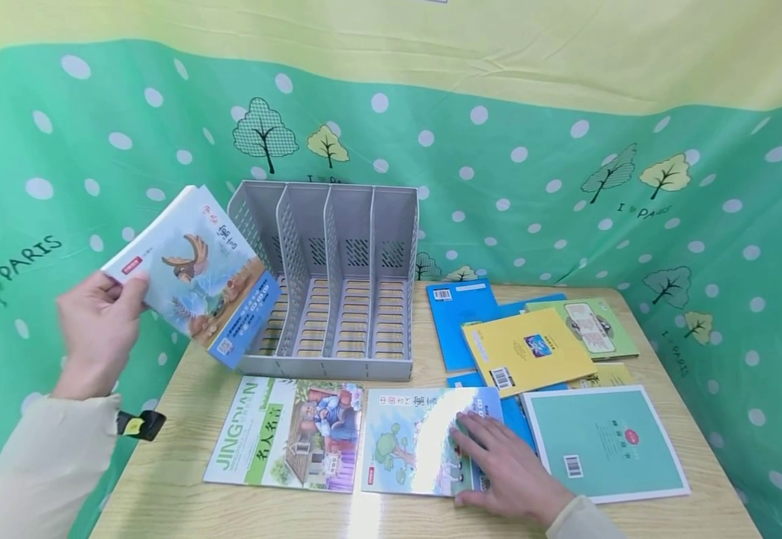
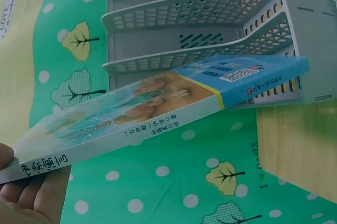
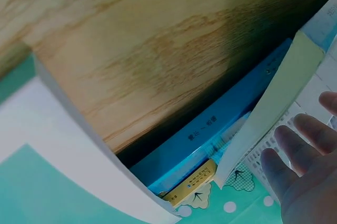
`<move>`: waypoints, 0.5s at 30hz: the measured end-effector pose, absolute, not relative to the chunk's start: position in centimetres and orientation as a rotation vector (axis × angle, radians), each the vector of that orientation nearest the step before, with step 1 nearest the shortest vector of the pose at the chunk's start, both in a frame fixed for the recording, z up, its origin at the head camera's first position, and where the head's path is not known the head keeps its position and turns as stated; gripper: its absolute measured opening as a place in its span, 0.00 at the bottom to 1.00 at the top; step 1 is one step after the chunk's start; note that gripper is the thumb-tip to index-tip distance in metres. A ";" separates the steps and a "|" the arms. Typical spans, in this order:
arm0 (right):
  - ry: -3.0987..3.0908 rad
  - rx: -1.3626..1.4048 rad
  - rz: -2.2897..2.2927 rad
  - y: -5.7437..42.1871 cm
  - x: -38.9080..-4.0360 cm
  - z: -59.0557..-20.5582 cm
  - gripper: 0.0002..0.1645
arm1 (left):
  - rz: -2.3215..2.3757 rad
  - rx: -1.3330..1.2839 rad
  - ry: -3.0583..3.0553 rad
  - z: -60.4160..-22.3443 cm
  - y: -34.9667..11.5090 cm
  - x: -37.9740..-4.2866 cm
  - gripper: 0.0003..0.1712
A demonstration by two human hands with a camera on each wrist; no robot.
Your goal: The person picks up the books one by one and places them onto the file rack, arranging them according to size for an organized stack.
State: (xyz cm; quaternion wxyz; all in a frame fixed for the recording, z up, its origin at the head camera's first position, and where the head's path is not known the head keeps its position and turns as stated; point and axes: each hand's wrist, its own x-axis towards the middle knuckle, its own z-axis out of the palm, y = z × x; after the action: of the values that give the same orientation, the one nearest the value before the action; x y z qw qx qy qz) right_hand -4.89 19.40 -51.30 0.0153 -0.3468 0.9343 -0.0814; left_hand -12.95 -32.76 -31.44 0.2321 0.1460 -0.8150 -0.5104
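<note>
My left hand [image 1: 97,329] pinches a picture-covered book [image 1: 205,273] by one corner, thumb on the front cover. Its lower end overlaps the left side of a grey book rack [image 1: 326,367] in the head view; the left wrist view shows the white-and-blue spine [image 2: 174,124]. My right hand [image 1: 508,468] lies with outstretched fingers at the right edge of a light-blue book [image 1: 397,442], whose cover has a bright glare. Left of that book, a green-and-white book [image 1: 296,434] lies flat on the table.
The rack has several upright dividers [image 1: 330,277]. At right, a yellow book [image 1: 532,348] lies over blue books [image 1: 454,322], near a green book [image 1: 609,329]. A teal book [image 1: 613,442] sits at the table's right front. A green dotted curtain [image 1: 498,209] hangs behind the wooden table [image 1: 182,457].
</note>
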 end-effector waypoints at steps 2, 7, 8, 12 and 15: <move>2.904 -1.078 -0.255 19.4 -4.9 -51.3 0.53 | -1.367 0.410 -2.258 -31.5 -32.7 -13.2 0.22; 2.892 -1.071 -0.256 19.4 -4.8 -51.2 0.54 | -1.308 0.435 -2.266 -32.0 -32.7 -13.9 0.21; 2.892 -1.071 -0.255 19.4 -4.8 -51.2 0.55 | -1.306 0.436 -2.263 -32.1 -32.7 -14.0 0.21; 2.903 -1.078 -0.254 19.4 -4.8 -51.3 0.55 | -1.260 0.404 -2.252 -32.7 -32.3 -14.7 0.19; 2.914 -1.087 -0.258 19.4 -4.8 -51.4 0.54 | -1.228 0.363 -2.236 -33.1 -31.8 -15.1 0.18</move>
State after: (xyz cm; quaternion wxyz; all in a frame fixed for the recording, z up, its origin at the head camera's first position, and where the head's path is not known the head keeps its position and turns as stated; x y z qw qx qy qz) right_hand -4.79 19.42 -51.41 0.0104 -0.3483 0.9337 -0.0825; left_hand -15.08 -31.77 -33.07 0.2788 0.1354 -0.8334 -0.4577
